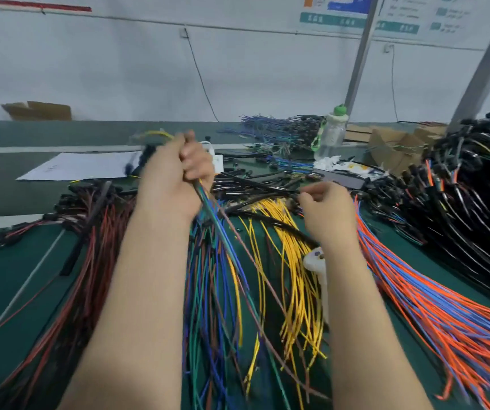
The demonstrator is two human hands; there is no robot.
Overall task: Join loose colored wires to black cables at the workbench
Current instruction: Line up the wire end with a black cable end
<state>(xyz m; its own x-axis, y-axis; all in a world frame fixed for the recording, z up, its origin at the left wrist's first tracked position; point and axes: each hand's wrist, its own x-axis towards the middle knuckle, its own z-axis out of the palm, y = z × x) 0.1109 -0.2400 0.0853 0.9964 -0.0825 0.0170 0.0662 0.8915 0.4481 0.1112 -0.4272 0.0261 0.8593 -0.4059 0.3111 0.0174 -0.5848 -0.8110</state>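
Observation:
My left hand (175, 176) is raised above the bench and grips a small bundle of coloured wires (208, 202); their blue, green and brown strands trail down toward me and a yellow end sticks out above the fist. My right hand (325, 208) hovers over the yellow wires (291, 261), its fingertips pinching the end of a black cable (264, 199) that lies across the bench. Loose black cables (255, 182) lie just beyond both hands.
Red and black wires (84, 261) fan out on the left, orange and blue wires (433, 303) on the right. A large heap of black cables (474, 202) fills the far right. A plastic bottle (331, 134), cardboard (394, 149) and a paper sheet (81, 165) sit on the green bench.

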